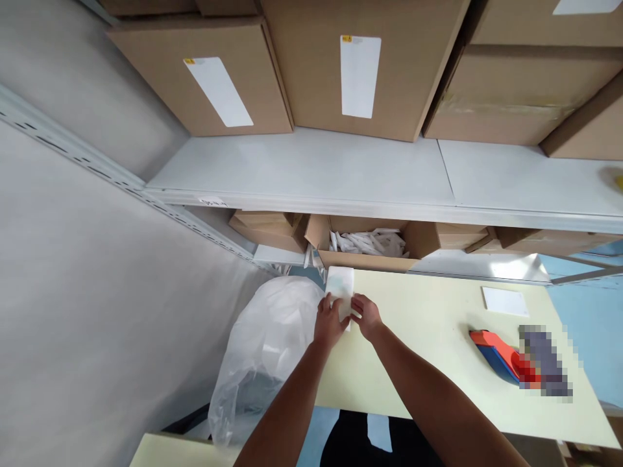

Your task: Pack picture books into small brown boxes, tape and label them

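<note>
A white, flat rectangular packet with a faint greenish patch lies at the left end of the pale yellow table, near the back edge. My left hand grips its near left side, the fingers bent over the top. From the right, my right hand pinches the packet's edge with curled fingers. Both hands are close together, and they cover the packet's near part. What is inside the packet cannot be made out.
A large clear plastic bag of white material stands left of the table. Behind it, an open carton holds white packets. A shelf with cartons overhangs the back. To the right lie a red-and-blue tool and a white card.
</note>
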{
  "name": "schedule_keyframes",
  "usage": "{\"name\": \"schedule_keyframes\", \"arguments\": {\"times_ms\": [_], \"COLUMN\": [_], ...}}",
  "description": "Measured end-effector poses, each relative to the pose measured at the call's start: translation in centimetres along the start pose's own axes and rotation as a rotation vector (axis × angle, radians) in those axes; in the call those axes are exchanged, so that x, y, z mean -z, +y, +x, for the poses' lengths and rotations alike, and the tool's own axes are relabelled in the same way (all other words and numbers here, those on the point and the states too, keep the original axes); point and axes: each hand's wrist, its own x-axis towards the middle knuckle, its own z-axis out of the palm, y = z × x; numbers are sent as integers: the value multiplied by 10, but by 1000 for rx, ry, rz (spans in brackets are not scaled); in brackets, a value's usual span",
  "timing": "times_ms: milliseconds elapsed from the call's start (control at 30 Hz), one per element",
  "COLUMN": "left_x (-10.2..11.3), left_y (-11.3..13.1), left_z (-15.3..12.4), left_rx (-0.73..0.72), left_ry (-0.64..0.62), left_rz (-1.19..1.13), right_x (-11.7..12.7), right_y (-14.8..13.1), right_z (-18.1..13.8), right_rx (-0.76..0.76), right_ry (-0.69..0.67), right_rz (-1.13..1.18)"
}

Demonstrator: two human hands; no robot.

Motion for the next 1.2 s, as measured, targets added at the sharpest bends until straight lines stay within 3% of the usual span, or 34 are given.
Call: {"name": "schedule_keyframes", "arguments": {"times_ms": [233,367,500,567,633,700,833,933,1067,1200], "left_x": [3,12,18,11,-6,-30,-69,-75,-68,-70], "left_y": [-1,3,26,47,74,102,149,175,198,185], "left_z": [2,1,-19,-42,-74,-112,-178,-198,-201,-225], "left_rx": [-1,-13,-111,-207,-304,-342,-219,-123,23,249], "left_ry": [-22,20,95,30,-89,-199,-254,-262,-316,-369], "left_rz": [0,48,120,135,152,164,147,124,95,4], "right_x": [-1,20,79,120,161,196,242,257,269,256], "right_y": [-2,3,18,29,41,54,76,83,74,54], "right_z": [-1,-10,-38,-55,-73,-87,-100,-99,-99,-107], "right_rx": [19,26,223,338,588,743,785,862,1029,1064], "right_ry": [26,70,106,124,112,95,3,-67,-112,-344], "right_rz": [-89,-164,-479,-626,-940,-1259,-1724,-1870,-1774,-1598]}}
